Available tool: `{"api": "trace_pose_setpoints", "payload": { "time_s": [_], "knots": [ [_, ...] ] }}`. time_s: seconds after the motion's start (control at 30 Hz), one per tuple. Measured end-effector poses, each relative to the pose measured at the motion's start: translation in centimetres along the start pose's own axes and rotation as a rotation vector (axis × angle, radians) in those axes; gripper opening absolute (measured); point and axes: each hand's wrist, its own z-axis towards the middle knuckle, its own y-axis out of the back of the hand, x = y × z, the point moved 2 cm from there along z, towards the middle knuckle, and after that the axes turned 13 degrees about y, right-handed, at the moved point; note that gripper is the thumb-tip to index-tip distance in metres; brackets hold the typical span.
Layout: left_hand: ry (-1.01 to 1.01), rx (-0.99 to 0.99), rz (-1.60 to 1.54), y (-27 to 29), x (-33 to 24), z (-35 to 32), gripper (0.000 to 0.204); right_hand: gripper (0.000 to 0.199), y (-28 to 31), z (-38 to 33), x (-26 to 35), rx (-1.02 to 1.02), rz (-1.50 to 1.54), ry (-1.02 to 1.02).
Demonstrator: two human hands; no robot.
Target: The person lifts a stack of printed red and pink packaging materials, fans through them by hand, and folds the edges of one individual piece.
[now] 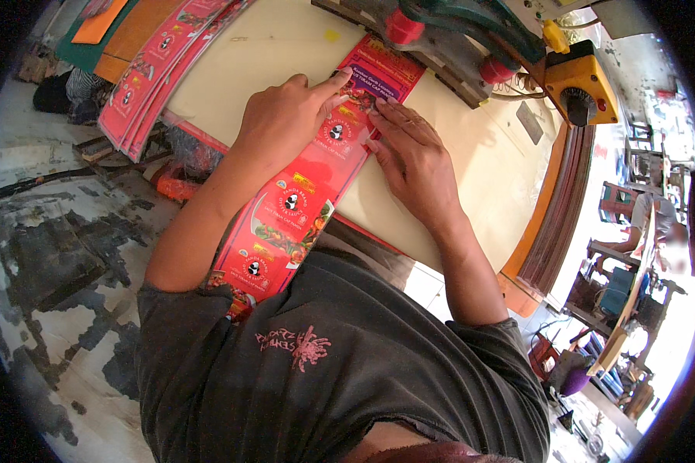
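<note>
A long red printed plastic strip (292, 202), with repeated round panda emblems and food pictures, runs from against my shirt up across the cream tabletop. Its far end, with a purple band, reaches the edge of a dark metal machine. My left hand (292, 113) lies over the strip's left side, its index finger stretched toward the purple band. On the strip's right edge rests my right hand (411, 147), fingers extended and thumb set apart. Both hands press from above, and neither is seen wrapped round it. The left hand's lower fingers are partly hidden.
A stack of similar red strips (156, 65) hangs over the table's left edge. The green and dark machine (471, 31) has red knobs and a yellow switch box (581, 83) with a black dial. The cream tabletop (483, 185) extends right. A person (655, 220) sits far right.
</note>
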Motion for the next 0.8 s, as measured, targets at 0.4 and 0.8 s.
{"api": "trace_pose_setpoints", "payload": {
  "time_s": [0.4,0.8],
  "knots": [
    [-0.033,-0.056,-0.015,-1.0,0.5,0.2,0.043,0.038,0.2,0.4,0.2,-0.001,0.007,0.004],
    [-0.043,-0.074,0.026,-1.0,0.3,0.1,0.044,0.037,0.2,0.2,0.1,-0.001,0.024,-0.006]
  ]
}}
